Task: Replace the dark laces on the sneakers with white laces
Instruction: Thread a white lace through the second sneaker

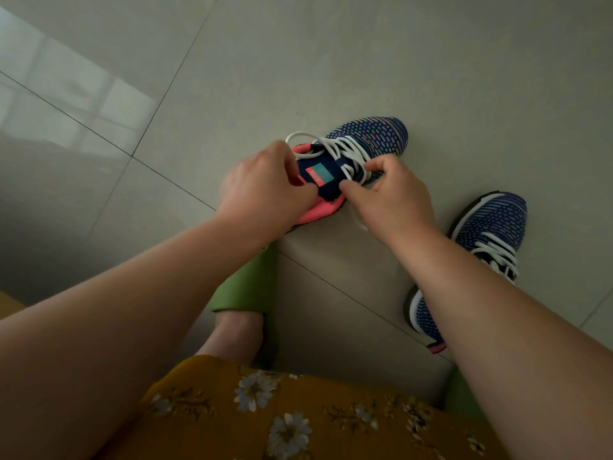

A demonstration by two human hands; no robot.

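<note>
A navy knit sneaker [374, 136] with a pink collar lies on the floor, toe pointing up and right, threaded with a white lace [335, 147]. My left hand [265, 190] grips its pink collar and a loop of the white lace. My right hand [394, 194] pinches the white lace beside the tongue. The tongue shows a teal and pink label [320, 174]. A second matching sneaker [491, 227] with white laces [501, 257] lies to the right, partly hidden behind my right forearm. No dark laces are in sight.
Glossy grey floor tiles [298, 61] spread all around. My foot in a green slipper [248, 293] is below the first sneaker. A yellow floral skirt [282, 419] fills the bottom of the view.
</note>
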